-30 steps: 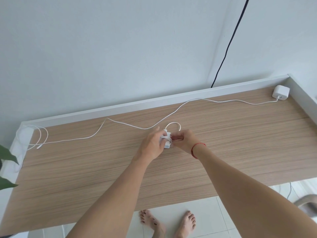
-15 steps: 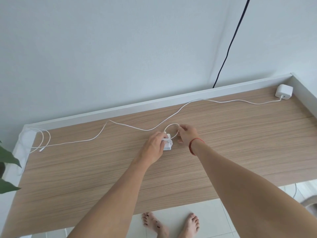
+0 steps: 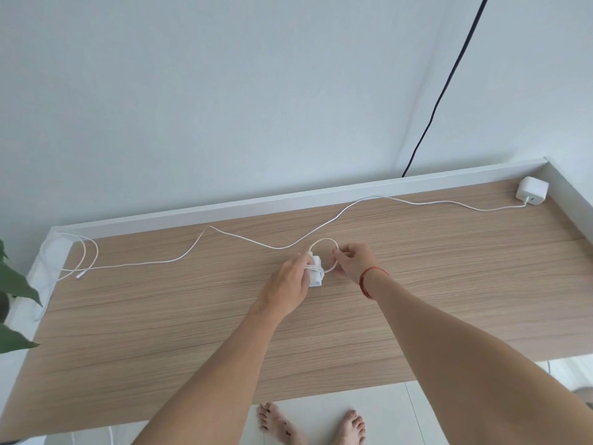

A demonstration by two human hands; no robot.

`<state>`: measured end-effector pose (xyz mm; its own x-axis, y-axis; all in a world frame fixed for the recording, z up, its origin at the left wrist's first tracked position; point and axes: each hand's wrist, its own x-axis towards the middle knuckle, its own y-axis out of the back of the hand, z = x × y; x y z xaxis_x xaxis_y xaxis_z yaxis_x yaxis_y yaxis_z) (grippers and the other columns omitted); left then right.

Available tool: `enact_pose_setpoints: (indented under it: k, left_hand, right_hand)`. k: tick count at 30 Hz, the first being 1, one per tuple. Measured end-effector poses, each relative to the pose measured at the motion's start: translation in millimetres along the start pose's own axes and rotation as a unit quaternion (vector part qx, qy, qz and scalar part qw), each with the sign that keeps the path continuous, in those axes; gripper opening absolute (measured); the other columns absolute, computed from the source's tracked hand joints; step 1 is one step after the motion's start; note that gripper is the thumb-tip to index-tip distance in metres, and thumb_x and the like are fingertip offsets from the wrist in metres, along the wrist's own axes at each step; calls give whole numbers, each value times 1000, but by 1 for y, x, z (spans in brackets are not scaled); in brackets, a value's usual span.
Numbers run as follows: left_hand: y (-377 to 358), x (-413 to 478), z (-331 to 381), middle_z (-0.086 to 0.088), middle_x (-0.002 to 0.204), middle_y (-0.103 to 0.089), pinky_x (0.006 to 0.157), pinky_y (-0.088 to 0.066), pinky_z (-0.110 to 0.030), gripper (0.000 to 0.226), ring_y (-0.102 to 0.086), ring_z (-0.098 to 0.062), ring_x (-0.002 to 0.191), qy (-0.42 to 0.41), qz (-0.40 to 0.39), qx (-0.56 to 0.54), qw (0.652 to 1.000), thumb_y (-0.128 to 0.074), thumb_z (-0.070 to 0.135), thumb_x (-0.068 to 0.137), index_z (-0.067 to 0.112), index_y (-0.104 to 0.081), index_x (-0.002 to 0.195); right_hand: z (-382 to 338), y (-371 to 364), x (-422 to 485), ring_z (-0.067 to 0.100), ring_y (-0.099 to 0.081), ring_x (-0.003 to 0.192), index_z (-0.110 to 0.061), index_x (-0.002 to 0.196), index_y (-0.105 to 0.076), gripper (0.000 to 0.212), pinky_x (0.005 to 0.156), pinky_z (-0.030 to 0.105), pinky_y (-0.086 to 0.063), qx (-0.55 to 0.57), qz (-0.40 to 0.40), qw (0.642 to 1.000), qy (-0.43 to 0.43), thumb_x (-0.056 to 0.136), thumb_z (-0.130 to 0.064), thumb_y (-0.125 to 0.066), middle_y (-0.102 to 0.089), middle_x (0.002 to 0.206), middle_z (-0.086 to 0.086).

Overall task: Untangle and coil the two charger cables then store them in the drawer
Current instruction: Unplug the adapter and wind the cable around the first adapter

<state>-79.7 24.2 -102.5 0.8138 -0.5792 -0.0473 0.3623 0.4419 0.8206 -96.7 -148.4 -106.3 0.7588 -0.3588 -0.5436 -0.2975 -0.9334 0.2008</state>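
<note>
Curled fingers of the left hand (image 3: 288, 282) clamp a small white charger block (image 3: 317, 273) at mid-desk and hide its left side. Thin white cable is wound round it, the turns too fine to count. Thumb and fingers of the right hand (image 3: 353, 261) pinch the loop (image 3: 324, 239) of that cable just beside the block, with the fingertips tucked out of sight. A red string bracelet (image 3: 369, 282) circles that wrist.

A second charger (image 3: 531, 194), a rounded white cube, sits in the far right corner. Its long cable (image 3: 256, 241) snakes leftward to loose coils that blur into the white at the desk's left end.

The desk (image 3: 160, 332) is pale wood-grain laminate with a raised white rim (image 3: 224, 212) against a plain wall (image 3: 224, 91), down which a black cord (image 3: 449, 81) runs. Green leaves (image 3: 16, 284) are cut off at the left, and bare feet (image 3: 279, 422) stand on white tiles (image 3: 385, 412).
</note>
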Motion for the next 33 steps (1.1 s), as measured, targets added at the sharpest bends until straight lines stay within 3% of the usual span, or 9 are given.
enact_pose_setpoints:
  k: [4, 7, 11, 17, 21, 24, 27, 30, 33]
  left_hand:
    - [-2, -3, -1, 8, 108, -53, 71, -40, -23, 20, -54, -14, 94, -2, -18, -46, 999, -62, 20, 88, 17, -54, 106]
    - [-6, -4, -3, 9, 108, -52, 71, -46, -22, 36, -52, -7, 89, -4, -25, -71, 997, -77, 27, 78, 19, -54, 105]
    - [-7, -4, -4, 11, 102, -49, 66, -35, -7, 31, -46, 6, 82, -13, -1, -71, 997, -76, 15, 80, 16, -53, 101]
    - [3, 3, -5, 10, 96, -54, 64, -34, -9, 31, -47, 10, 79, 1, -5, -94, 996, -79, 16, 77, 15, -55, 97]
    - [3, 6, -8, 17, 82, -54, 64, -35, -23, 34, -47, 0, 71, 24, 1, -95, 995, -82, 23, 72, 20, -56, 94]
    - [3, 8, -9, 20, 79, -53, 60, -33, -16, 33, -46, 3, 70, 45, -6, -115, 992, -83, 22, 73, 21, -57, 93]
    - [3, 7, -9, 20, 80, -54, 60, -34, -16, 33, -47, 3, 70, 47, -7, -124, 991, -84, 23, 72, 22, -57, 92]
    - [2, 7, -10, 19, 81, -55, 61, -37, -20, 34, -48, 0, 69, 55, -11, -141, 988, -85, 21, 71, 21, -57, 90]
    - [3, 8, -11, 17, 76, -54, 60, -37, -21, 33, -46, -4, 66, 61, -12, -148, 987, -85, 19, 70, 18, -56, 87]
  right_hand:
    - [9, -2, 2, 5, -62, 44, 0, 99, -66, 11, 51, 13, -55, 18, 19, 999, -26, 91, 0, -58, -63, 69, 8]
    - [10, -5, 2, 13, -66, 56, 1, 97, -67, 11, 59, 17, -57, 31, 13, 999, -42, 87, 3, -61, -67, 72, 12]
    - [8, -16, -4, 17, -65, 64, -3, 96, -62, 11, 53, 19, -57, 60, -14, 997, -43, 87, 2, -63, -66, 78, 13]
    - [5, -17, 1, 13, -68, 68, -8, 89, -73, 17, 66, 23, -58, -8, -53, 997, -60, 90, -9, -56, -72, 82, 8]
    - [-5, -17, -1, 13, -67, 69, -11, 77, -70, 23, 64, 23, -56, -31, -72, 995, -67, 91, -13, -51, -70, 77, 5]
    - [-10, -17, -1, 14, -60, 62, -8, 74, -66, 22, 64, 22, -56, -58, -72, 994, -59, 89, -12, -51, -62, 71, 7]
    - [-8, -19, 3, 17, -59, 62, -7, 74, -64, 18, 70, 30, -55, -69, -39, 996, -38, 88, -12, -55, -63, 71, 9]
    - [-4, -23, 4, 17, -64, 65, -9, 85, -63, 14, 61, 27, -54, -15, 28, 999, -32, 90, -22, -60, -69, 77, 7]
    - [-3, -25, 8, 25, -70, 74, -11, 78, -69, 18, 74, 37, -59, -28, 45, 998, -25, 89, -23, -60, -72, 77, 9]
